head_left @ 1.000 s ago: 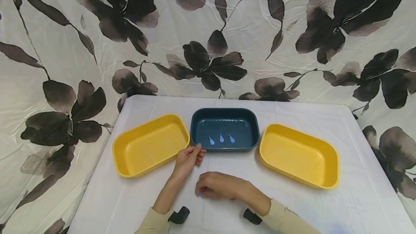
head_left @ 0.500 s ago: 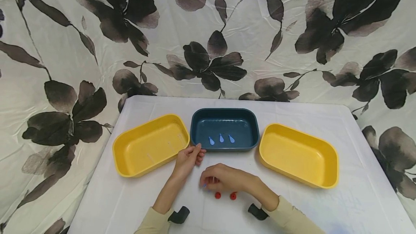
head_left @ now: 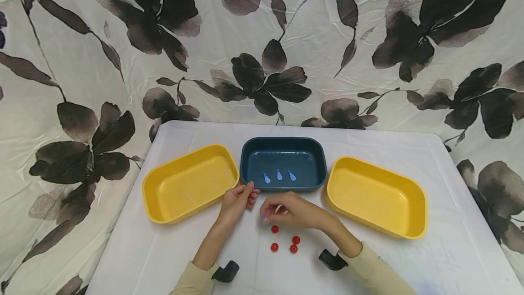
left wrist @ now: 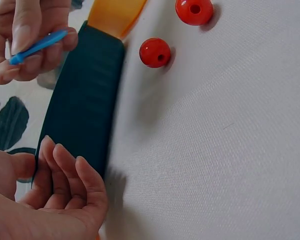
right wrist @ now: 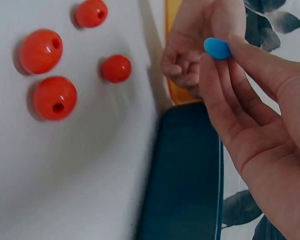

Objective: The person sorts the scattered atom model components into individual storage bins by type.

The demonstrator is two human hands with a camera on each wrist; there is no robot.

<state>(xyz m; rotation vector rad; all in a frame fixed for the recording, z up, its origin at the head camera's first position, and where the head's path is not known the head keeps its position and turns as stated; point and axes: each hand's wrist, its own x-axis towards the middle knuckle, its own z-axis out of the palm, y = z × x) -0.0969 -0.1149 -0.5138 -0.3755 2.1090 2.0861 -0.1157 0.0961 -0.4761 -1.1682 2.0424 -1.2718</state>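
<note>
- While a white tablecloth (head_left: 258, 272) covers the work surface, its fine weave visible up close in the left wrist view, a pale fabric backdrop (head_left: 319, 26) printed with dark, smoky flowers and leaves fills the space behind and to both sides.
- Three shallow trays with rounded corners stand on the cloth: a dark teal tray (head_left: 282, 154) in the middle, a left yellow tray (head_left: 173, 188) and a right yellow tray (head_left: 376, 197), both yellow ones set at a slant.
- Inside the teal tray, three blue teardrop-shaped pieces (head_left: 279, 175) lie in a row toward the near wall; thin clear strips (head_left: 215, 185) lie in the left yellow tray.
- The right hand (head_left: 292, 211) pinches another blue piece (left wrist: 37, 47) between thumb and fingers, above the cloth, just nearer the person than the teal tray.
- The left hand (head_left: 238, 201) is at the teal tray's near left corner, fingers loosely curled; whether it grips the rim I cannot tell.
- Four glossy red beads (right wrist: 55, 98), some with a hole showing, lie on the cloth near the right hand.
- Pale sleeves (head_left: 196, 279) cover the forearms, with a black device (head_left: 226, 271) at each wrist.
- Compared with a second ago, the right hand is farther forward, toward the teal tray, carrying its blue piece along and uncovering the beads; the left hand and the trays keep their places.
</note>
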